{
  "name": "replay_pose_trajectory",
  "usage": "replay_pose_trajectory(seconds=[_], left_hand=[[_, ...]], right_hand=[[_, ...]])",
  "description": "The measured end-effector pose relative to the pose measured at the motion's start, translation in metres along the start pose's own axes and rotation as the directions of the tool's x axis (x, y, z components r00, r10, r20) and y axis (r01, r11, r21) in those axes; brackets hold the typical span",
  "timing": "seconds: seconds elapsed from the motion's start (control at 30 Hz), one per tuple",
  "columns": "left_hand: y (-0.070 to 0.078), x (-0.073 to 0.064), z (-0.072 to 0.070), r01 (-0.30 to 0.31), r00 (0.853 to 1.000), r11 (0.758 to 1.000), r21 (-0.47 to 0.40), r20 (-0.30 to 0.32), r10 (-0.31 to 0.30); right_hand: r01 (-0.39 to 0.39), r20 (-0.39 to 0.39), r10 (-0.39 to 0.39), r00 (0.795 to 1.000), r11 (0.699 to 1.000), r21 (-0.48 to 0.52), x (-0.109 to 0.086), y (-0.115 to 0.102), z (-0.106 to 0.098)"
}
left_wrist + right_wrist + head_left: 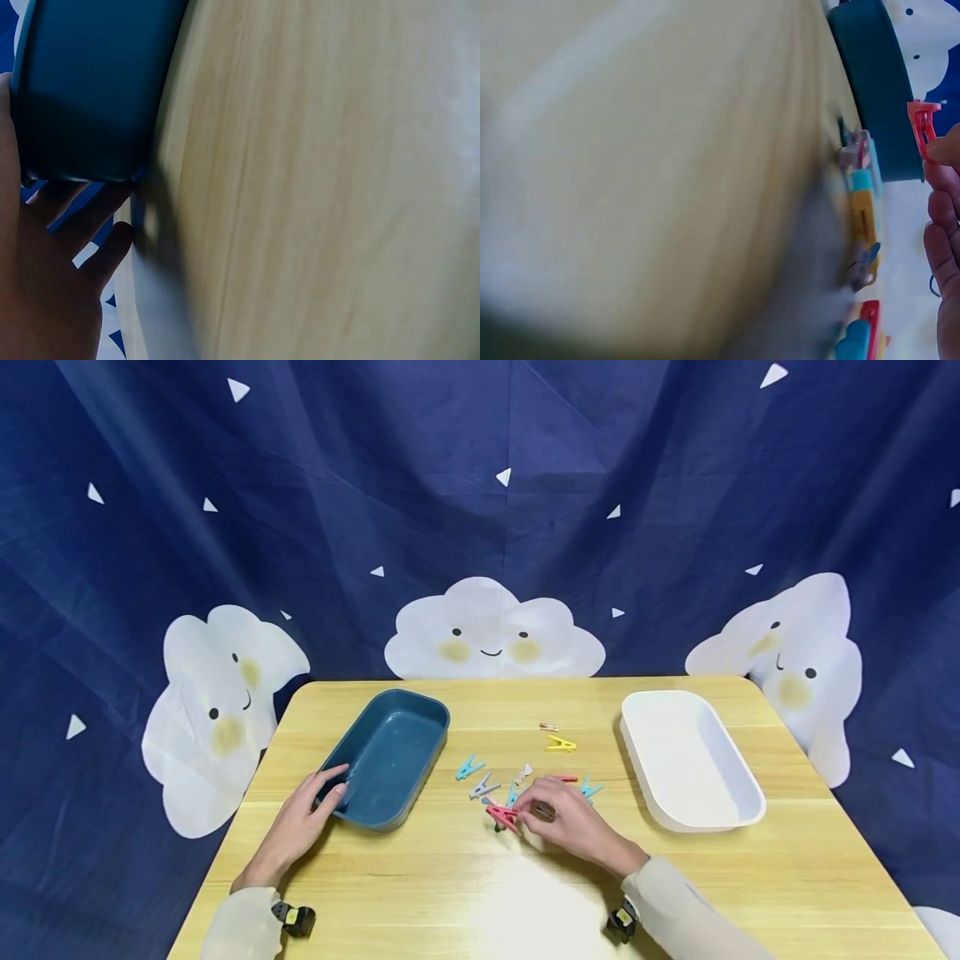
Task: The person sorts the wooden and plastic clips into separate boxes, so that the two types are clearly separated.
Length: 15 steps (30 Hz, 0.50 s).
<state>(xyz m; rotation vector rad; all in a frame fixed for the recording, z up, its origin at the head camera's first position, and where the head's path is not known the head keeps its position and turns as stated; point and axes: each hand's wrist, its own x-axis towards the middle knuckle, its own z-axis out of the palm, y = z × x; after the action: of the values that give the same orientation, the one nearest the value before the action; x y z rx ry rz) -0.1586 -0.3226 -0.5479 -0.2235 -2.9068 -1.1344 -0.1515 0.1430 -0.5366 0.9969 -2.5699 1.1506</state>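
Note:
My right hand [566,818] pinches a red clothespin [502,815] between thumb and fingertips, above the tabletop. In the right wrist view the same clothespin [922,127] points up from the fingertips. Loose clothespins lie under and about that hand, among them a blue one [469,767], a grey one [483,787] and a yellow one [561,743]. My left hand [296,822] holds the near left corner of a dark blue basin [435,760], with some fingers over its rim. Other fingers sit against its outer wall [90,150] in the left wrist view.
A white basin [752,810] stands on the right side of the wooden table [420,893]. A small pinkish clothespin [550,727] lies farthest back. Behind the table hangs a dark blue curtain [450,527] with clouds.

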Motion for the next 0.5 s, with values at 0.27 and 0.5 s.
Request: replay_pose_trajectory(seconds=[0.27, 0.5], left_hand=[[0.003, 0.000, 0.000, -0.005, 1.000, 1.000, 0.000, -0.005, 0.005], [0.002, -0.001, 0.001, -0.003, 1.000, 1.000, 0.002, -0.002, 0.003]], right_hand=[[-0.035, 0.019, 0.035, 0.999, 0.999, -0.006, 0.019, -0.007, 0.000], [-0.079, 0.049, 0.077, 0.996, 0.996, 0.028, 0.034, -0.011, 0.004]])
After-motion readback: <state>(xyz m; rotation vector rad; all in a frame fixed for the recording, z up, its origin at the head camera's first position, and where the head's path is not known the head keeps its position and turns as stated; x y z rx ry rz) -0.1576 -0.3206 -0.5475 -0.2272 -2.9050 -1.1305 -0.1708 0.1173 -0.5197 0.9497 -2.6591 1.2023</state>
